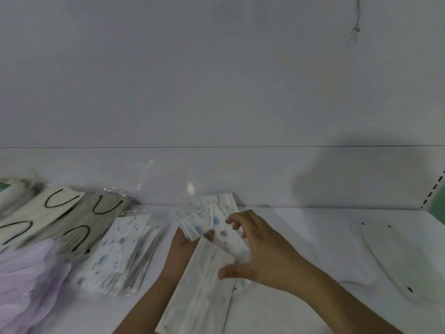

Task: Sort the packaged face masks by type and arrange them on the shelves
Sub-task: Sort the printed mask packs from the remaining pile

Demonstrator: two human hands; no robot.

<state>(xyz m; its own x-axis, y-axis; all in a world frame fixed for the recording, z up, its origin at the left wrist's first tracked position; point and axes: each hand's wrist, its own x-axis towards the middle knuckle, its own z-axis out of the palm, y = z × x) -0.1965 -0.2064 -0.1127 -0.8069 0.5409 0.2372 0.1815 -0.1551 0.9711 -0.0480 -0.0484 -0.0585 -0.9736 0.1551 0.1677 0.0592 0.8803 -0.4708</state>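
My left hand (181, 251) grips a fanned bundle of white masks with blue prints (213, 221) from below, its thumb on top of them. A longer pile of the same white packs (204, 285) runs from the bundle toward me, over my left forearm. My right hand (262, 254) hovers just right of the bundle with fingers spread and loosely curved; its fingertips are at the edge of the masks and its thumb lies over the pile. On the shelf (301, 237) to the left lies a stack of matching blue-print masks (125, 251).
Beige packaged masks with black ear loops (60, 213) lie at the far left, purple masks (26, 273) in front of them. A crumpled clear plastic bag (361, 261) lies on the right of the shelf. A slotted upright (433, 189) marks the right end; the white back wall is close behind.
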